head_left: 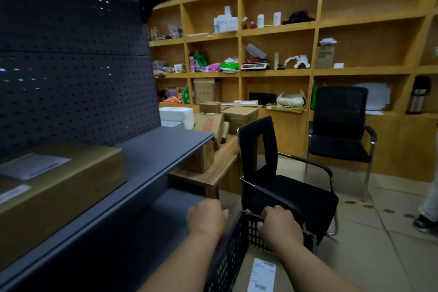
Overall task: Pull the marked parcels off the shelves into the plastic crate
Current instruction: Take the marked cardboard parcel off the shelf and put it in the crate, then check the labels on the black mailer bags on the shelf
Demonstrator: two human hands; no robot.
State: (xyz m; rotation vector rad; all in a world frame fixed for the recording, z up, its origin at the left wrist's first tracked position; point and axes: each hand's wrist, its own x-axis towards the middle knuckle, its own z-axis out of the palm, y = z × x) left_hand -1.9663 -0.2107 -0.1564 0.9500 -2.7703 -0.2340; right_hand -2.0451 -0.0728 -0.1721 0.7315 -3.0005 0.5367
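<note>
A black plastic crate (233, 251) sits low in front of me, with a brown parcel (246, 277) bearing a white label inside it. My right hand (279, 227) is closed over the crate's far rim. My left hand (206, 217) hovers just left of the crate with fingers curled, and I see nothing in it. On the dark metal shelf (156, 149) at the left lies a large brown parcel (61, 187) with labels on its top.
A black chair (284, 187) stands right behind the crate, a second one (339, 130) by the wooden wall shelving (312, 71). A low wooden table (222, 168) holds stacked cartons (237, 114). A person's leg and shoe (426, 216) show at the right edge.
</note>
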